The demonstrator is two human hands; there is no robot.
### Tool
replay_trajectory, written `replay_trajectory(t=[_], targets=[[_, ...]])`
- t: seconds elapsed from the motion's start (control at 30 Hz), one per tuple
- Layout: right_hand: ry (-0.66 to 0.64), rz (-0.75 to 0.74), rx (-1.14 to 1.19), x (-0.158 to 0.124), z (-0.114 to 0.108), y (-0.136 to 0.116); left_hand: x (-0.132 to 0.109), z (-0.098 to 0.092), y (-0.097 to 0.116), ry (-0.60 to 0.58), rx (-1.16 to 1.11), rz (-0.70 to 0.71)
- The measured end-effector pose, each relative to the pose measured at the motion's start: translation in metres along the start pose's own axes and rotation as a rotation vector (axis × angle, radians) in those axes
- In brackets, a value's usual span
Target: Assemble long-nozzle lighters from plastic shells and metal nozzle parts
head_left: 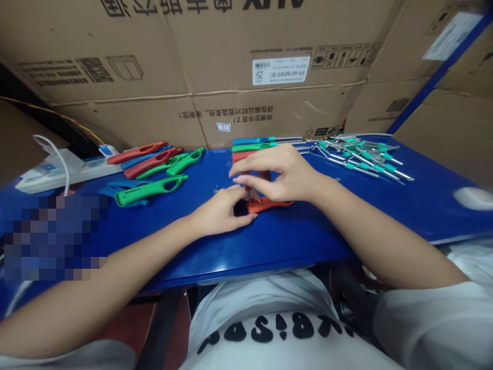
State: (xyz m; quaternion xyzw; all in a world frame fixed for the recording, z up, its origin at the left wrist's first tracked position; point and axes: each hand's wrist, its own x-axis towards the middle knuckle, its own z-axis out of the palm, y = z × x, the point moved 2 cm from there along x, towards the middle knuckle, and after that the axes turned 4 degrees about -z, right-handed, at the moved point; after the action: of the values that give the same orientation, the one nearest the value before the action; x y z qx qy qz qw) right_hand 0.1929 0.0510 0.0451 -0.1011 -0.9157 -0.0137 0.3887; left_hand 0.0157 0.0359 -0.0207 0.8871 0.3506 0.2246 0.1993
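My left hand (220, 211) rests on the table, its thumb and fingers closed around the left end of an orange lighter casing (271, 204). Above that casing, my right hand (287, 174) pinches a thin screwdriver (248, 195) with a reddish handle. Its tip points down at the casing's left end; whether it touches a screw is too small to see. Just behind my right hand lie a blue lighter (250, 141), a green lighter (250, 148) and a red lighter (242, 155), side by side, with metal rods pointing right.
Red, blue and green casings (152, 191) lie at the left of the blue table (231, 254), near a white power strip (57, 174). Several metal rods with teal parts (362, 156) are piled at the right. A white mouse-like object (473, 198) sits far right. Cardboard (154, 51) stands behind.
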Motion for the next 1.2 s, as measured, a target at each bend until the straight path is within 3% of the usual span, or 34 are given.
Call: replay_trajectory(t=[0.13,0.37,0.6,0.8,0.93,1.1,1.2], targets=[[-0.024,-0.038,-0.137,-0.001,-0.001,0.001,0.0,0.0,0.001,-0.003,-0.005,0.002],[-0.082,0.029,0.097,0.002,-0.005,0.002,0.0,0.001,0.002,0.025,-0.011,-0.019],[-0.106,0.004,-0.023,0.002,-0.01,0.003,0.002,0.006,0.002,0.089,-0.075,-0.123],[-0.126,0.043,0.066,0.002,-0.01,0.0,0.001,0.009,0.007,0.125,-0.102,-0.187],[-0.151,0.065,-0.009,0.003,-0.012,0.002,0.0,0.013,0.01,0.172,-0.101,-0.213],[-0.201,0.133,-0.15,0.002,-0.01,0.004,0.001,0.014,0.011,0.169,-0.121,-0.236],[-0.17,0.14,-0.066,0.001,-0.007,0.002,0.001,0.013,0.012,0.163,-0.119,-0.225]])
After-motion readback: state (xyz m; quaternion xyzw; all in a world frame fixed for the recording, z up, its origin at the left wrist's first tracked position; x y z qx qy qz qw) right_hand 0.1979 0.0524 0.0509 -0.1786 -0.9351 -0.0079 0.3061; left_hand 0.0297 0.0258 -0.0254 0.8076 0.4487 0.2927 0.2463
